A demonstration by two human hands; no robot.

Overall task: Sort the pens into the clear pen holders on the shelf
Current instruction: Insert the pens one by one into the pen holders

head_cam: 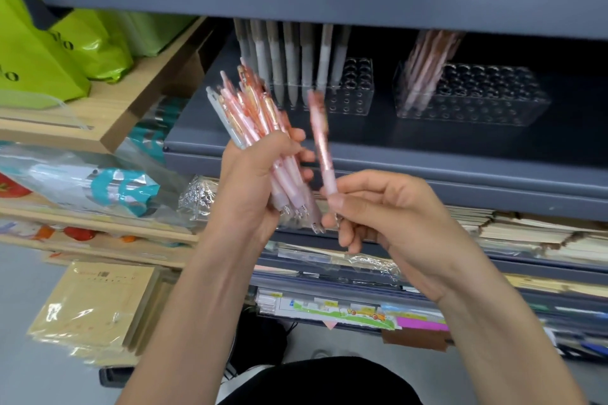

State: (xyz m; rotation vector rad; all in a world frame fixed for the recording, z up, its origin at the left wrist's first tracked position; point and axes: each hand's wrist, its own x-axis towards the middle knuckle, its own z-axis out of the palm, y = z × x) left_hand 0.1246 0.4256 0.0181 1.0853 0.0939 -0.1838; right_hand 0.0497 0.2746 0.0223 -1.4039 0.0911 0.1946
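Single pink pen pinched near its lower end between the thumb and fingers of the right hand. Its long axis runs roughly six to twelve o'clock, with the blurred upper end leaning toward eleven. The left hand grips the bundle of pens, fanned toward eleven. The pink-pen holder stands on the shelf at one o'clock from the right hand, the nearer hand, and well apart from it; its free sockets lie at three o'clock of the standing pens. The grey-pen holder stands at twelve. The shelf board above overhangs both holders, so headroom for upright entry appears tight.
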